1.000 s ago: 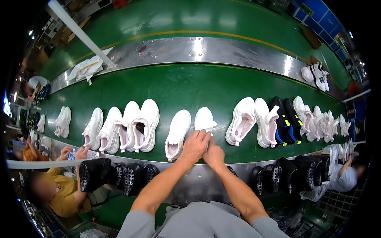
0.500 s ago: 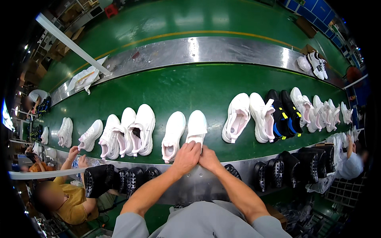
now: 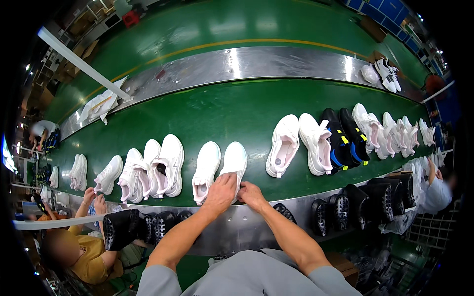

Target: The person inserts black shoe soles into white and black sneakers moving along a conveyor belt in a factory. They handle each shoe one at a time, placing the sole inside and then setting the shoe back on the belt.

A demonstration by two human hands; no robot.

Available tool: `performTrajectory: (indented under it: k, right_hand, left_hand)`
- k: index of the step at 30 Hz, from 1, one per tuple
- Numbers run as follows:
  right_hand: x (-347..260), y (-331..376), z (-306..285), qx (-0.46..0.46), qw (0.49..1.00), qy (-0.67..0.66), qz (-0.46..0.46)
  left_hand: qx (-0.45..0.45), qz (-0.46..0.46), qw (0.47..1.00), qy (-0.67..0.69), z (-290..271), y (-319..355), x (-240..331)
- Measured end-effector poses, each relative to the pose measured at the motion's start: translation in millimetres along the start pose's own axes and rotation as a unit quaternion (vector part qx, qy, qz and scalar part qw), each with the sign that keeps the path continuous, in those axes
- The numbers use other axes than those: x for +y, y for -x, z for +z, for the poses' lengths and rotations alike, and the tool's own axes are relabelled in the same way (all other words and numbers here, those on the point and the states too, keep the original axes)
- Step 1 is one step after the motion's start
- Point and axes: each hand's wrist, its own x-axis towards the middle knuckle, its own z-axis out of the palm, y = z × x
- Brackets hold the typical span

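A white sneaker (image 3: 235, 157) lies on the green belt (image 3: 217, 111) in front of me, toe pointing away. My left hand (image 3: 221, 193) is closed on the sneaker's upper, its fingers over the opening and hiding it. At the right of the heel, my right hand (image 3: 252, 194) has its fingers bent in against the shoe's edge. The heel itself is mostly covered by my hands. Just left of it stands another white sneaker (image 3: 206, 163) with a pale lining, close to my left hand.
More white sneakers (image 3: 170, 163) stand to the left; white sneakers (image 3: 284, 143) and black sneakers (image 3: 335, 133) stand to the right. Black boots (image 3: 377, 202) line the near metal ledge (image 3: 237, 229). A co-worker in yellow (image 3: 91, 254) reaches to the belt at left. A metal rail (image 3: 192, 66) runs behind.
My left hand has slid forward over the sneaker's opening, which showed before. My right hand stays at the heel. The nearby shoes appear slightly further left in view.
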Motion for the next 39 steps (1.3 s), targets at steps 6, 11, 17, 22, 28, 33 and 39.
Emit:
performTrajectory:
  k: [6,11,17,22,28,33,39]
  right_hand:
    - [1,15,-13,0.007,0.982,-0.179,0.067]
    - [-40,19,-55,0.087,0.988,-0.119,0.040]
    - [-108,4,-66,-0.034,0.998,-0.052,0.013]
    - [-118,13,-70,-0.122,0.991,-0.046,0.028]
    - [-91,29,-52,-0.099,0.991,0.019,-0.090]
    - [-82,37,-43,-0.023,0.974,0.180,-0.134]
    - [-71,38,-36,0.028,0.959,0.247,-0.136]
  left_hand:
    - [0.087,-0.010,0.993,0.077,-24,21,38]
    - [0.030,-0.244,0.969,0.021,11,17,60]
    - [0.054,-0.268,0.962,0.028,32,8,46]
    - [0.032,-0.339,0.917,0.206,1,17,37]
    - [0.074,-0.370,0.851,0.365,-4,28,33]
    - [0.077,-0.368,0.853,0.363,-3,29,32]
    - [0.079,-0.343,0.887,0.300,-6,17,39]
